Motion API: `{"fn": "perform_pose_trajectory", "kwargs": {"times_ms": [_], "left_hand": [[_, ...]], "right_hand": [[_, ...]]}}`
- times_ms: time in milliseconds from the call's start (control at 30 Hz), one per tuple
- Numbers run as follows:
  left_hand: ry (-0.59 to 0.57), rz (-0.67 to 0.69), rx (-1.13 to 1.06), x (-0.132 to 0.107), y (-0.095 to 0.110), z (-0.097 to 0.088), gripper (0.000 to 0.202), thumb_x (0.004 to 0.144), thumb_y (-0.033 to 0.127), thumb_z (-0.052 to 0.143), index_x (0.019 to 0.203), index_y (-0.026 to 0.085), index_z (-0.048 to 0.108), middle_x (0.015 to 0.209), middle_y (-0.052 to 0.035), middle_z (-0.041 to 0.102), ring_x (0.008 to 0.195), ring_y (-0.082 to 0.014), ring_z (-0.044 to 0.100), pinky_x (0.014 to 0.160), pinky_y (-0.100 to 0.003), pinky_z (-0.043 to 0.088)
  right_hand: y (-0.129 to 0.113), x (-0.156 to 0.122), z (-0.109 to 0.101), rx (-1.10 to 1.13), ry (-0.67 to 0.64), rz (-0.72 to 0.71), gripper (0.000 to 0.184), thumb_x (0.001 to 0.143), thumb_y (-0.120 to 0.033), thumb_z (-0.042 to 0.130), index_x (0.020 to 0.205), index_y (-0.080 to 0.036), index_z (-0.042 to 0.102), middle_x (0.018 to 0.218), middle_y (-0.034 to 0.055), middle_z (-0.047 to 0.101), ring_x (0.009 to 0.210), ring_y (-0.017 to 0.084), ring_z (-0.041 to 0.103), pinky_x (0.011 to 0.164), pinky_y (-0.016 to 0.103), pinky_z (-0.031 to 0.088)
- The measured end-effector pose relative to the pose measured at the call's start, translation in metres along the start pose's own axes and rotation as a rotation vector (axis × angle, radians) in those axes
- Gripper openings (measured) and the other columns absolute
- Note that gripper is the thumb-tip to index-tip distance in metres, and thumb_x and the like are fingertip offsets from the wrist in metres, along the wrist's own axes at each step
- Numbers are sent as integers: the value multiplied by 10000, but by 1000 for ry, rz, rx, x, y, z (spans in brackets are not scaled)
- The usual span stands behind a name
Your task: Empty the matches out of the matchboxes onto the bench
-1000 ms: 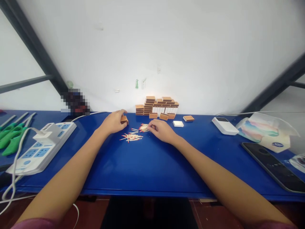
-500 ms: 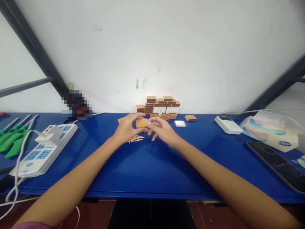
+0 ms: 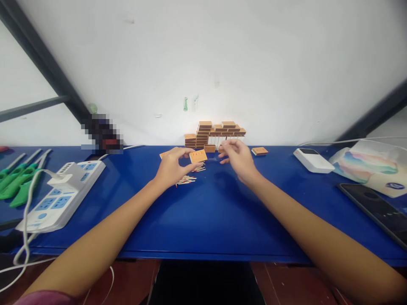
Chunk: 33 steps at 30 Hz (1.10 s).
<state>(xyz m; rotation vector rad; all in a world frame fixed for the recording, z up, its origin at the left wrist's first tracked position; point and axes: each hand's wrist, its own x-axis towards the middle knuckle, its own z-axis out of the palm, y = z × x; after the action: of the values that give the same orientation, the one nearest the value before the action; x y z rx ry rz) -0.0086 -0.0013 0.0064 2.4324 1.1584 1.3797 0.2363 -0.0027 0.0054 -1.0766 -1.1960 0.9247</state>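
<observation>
My left hand (image 3: 173, 166) pinches a small orange-brown matchbox (image 3: 198, 156) and holds it just above the blue table (image 3: 203, 220). Loose red-tipped matches (image 3: 187, 179) lie scattered beneath it. My right hand (image 3: 239, 156) hovers to the right with its fingers curled together near a white tray, which it mostly hides; what it grips, if anything, I cannot make out. A stack of matchboxes (image 3: 213, 134) stands against the wall behind both hands. One single matchbox (image 3: 259, 151) lies further right.
A white power strip (image 3: 60, 195) with a cable and green scissors (image 3: 19, 182) lie at the left. At the right are a white device (image 3: 313, 160), a tissue pack (image 3: 372, 167) and a dark phone (image 3: 375, 209). A wall closes the back.
My left hand lifted the matchbox from the table and carried it right. My right hand left the match pile, met the box, then drew away to the right.
</observation>
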Motion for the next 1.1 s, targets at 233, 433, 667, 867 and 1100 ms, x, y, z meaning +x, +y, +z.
{"fn": "perform_pose_trajectory", "kwargs": {"times_ms": [233,433,667,867,1100], "left_hand": [[18,47,-21,-2,5,0,326,885,374,875,1156,226,773,1032,-62,814,885,-213,728,802,-368,593],[30,-72,-174,-4,13,5,391,813,354,930,1141,210,774,1059,-52,821,877,-194,742,828,-342,605],[53,-209,-412,-6,20,13,455,754,411,963,1078,175,749,1001,-74,826,860,-207,760,790,-338,604],[71,-251,-497,-5,25,12,479,735,442,972,1051,164,744,998,-89,821,904,-231,781,829,-360,626],[40,-309,-541,-9,28,16,483,715,399,986,1070,174,749,1015,-82,821,934,-242,789,845,-367,637]], "right_hand": [[-6,-37,32,130,-311,179,374,929,-556,764,1119,-262,633,1095,84,734,945,223,731,590,302,657],[-10,-33,25,196,-74,283,263,919,-449,804,969,-237,657,1118,68,742,864,169,713,568,241,612],[-23,-28,17,238,-87,300,221,967,-436,754,949,-232,673,1072,62,738,804,158,707,558,244,595],[-27,-39,24,304,-360,319,267,1004,-511,676,1045,-249,709,1099,78,738,961,224,729,667,324,657],[-20,-40,25,236,-150,294,250,943,-496,747,958,-251,698,1098,68,733,920,198,702,623,268,607]]}}
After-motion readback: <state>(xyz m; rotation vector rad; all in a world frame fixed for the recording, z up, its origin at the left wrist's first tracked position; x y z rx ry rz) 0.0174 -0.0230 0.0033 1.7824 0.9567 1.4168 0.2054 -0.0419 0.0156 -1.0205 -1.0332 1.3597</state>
